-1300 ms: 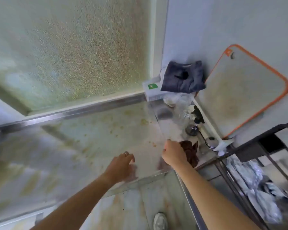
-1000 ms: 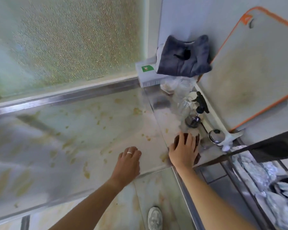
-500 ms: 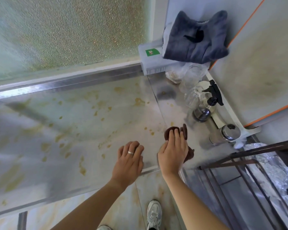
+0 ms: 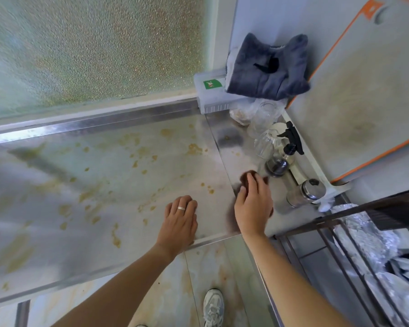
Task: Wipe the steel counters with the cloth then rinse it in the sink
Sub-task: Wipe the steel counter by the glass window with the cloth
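Two hands worked at the table's near edge. The right hand [image 4: 253, 206] pressed flat, fingers fairly straight, on a dark brown cloth [image 4: 246, 179], its grip spread rather than curled, just short of a small dark bottle [image 4: 277, 166] and a steel shaker [image 4: 311, 191]. The left hand [image 4: 180, 219] rested open on the steel table [image 4: 104, 185], holding nothing. Wiping seemed under way; yellow-brown spots [image 4: 194, 148] further left likely called for sweeping the cloth that way. No sink showed.
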{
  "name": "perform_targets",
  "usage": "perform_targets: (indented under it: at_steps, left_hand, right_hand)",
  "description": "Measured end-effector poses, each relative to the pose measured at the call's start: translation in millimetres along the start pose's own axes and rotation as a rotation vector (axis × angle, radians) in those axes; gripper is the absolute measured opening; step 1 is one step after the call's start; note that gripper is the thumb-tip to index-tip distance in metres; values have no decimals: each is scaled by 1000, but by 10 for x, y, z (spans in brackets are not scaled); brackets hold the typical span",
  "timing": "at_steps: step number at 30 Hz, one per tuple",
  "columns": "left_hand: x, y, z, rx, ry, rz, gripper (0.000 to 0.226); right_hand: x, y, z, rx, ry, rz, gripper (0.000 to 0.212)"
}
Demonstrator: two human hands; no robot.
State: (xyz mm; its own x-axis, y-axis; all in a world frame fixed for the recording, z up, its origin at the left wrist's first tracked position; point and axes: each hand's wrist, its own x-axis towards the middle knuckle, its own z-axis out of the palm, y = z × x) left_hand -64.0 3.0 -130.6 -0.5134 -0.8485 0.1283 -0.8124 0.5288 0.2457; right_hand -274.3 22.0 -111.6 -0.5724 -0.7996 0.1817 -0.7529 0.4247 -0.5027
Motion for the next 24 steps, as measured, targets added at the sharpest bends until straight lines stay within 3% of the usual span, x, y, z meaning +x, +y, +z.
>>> perform_targets:
  at_steps: [3, 9, 16, 21, 24]
  left_hand:
    - [34, -35, 44, 7, 16, -10, 18]
    - [31, -63, 134, -22, 46, -30, 21]
    - [12, -87, 161, -12, 27, -43, 27]
    - [-8, -79, 117, -6, 11, -41, 30]
    - [7, -56, 83, 6, -12, -46, 31]
  right_hand:
    - [-368, 142, 128, -165, -102, 7, 52]
    - [-387, -200, 554, 1, 39, 21, 48]
    - [-91, -613, 959, 118, -43, -140, 42]
    - [58, -501, 515, 340, -245, -225, 44]
    - [-112, -395, 313, 187, -189, -249, 52]
